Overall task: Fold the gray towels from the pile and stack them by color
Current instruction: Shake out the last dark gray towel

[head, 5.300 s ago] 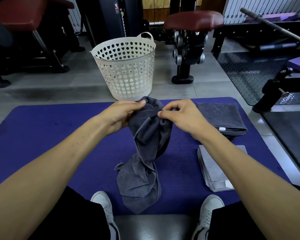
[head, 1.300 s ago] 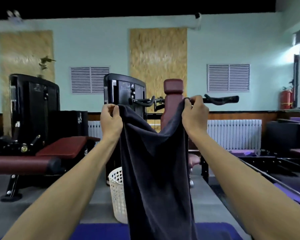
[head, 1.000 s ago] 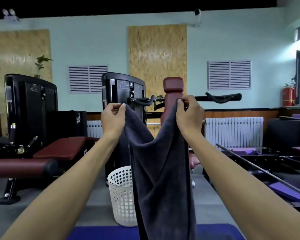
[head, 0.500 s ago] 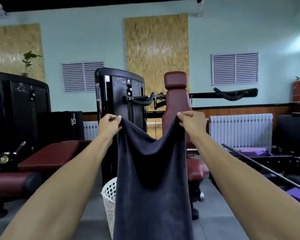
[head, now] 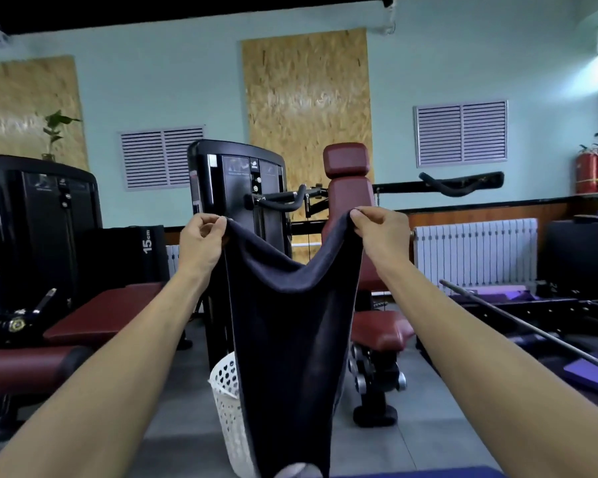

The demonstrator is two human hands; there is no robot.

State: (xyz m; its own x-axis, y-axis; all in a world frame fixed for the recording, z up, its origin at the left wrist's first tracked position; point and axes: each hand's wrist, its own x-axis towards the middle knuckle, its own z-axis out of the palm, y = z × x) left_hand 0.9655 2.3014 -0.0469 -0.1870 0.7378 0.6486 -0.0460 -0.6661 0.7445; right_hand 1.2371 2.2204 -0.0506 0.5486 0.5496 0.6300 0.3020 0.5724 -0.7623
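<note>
While both hands, left hand (head: 201,241) and right hand (head: 380,232), pinch corners, dark gray towel (head: 287,339) hangs; seemingly unfolded.

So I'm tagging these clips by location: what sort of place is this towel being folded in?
Most likely a gym. Behind the dark gray towel, held up by the left hand and right hand, stand a black weight-stack machine, its maroon padded seat and a maroon bench.

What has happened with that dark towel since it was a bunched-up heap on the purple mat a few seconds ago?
The dark gray towel was lifted off the mat and shaken open; it now hangs in the air, top edge sagging. The left hand and right hand moved apart to its top corners. Both hands keep their grip; the white basket stayed behind it.
</note>
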